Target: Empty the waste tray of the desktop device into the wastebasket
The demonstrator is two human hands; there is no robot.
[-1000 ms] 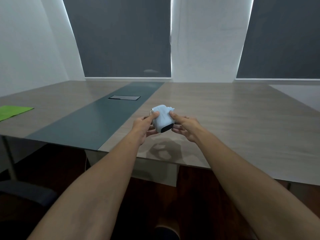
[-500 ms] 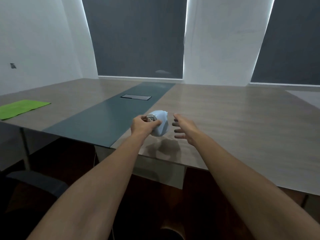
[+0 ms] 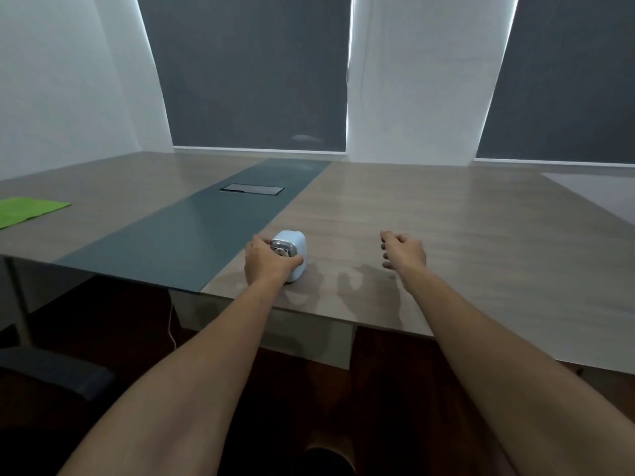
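Note:
A small pale-blue desktop device point(image 3: 292, 242) with a silver front plate stands on the wooden table point(image 3: 446, 235) near its front edge. My left hand point(image 3: 266, 264) wraps around its near side and holds it against the tabletop. My right hand point(image 3: 403, 252) hovers to the right of the device, well apart from it, fingers loosely curled and holding nothing. The device's waste tray is not separately visible, and no wastebasket is in view.
A dark grey strip point(image 3: 192, 235) runs down the table's middle, with a black cable hatch point(image 3: 252, 188) set in it. A green sheet point(image 3: 27, 209) lies at the far left. A dark chair armrest point(image 3: 58, 372) sits below left, a white cable point(image 3: 170, 324) under the table.
Both hands held the device in the air a second ago. My right hand let go and moved away to the right, and my left hand lowered the device onto the table.

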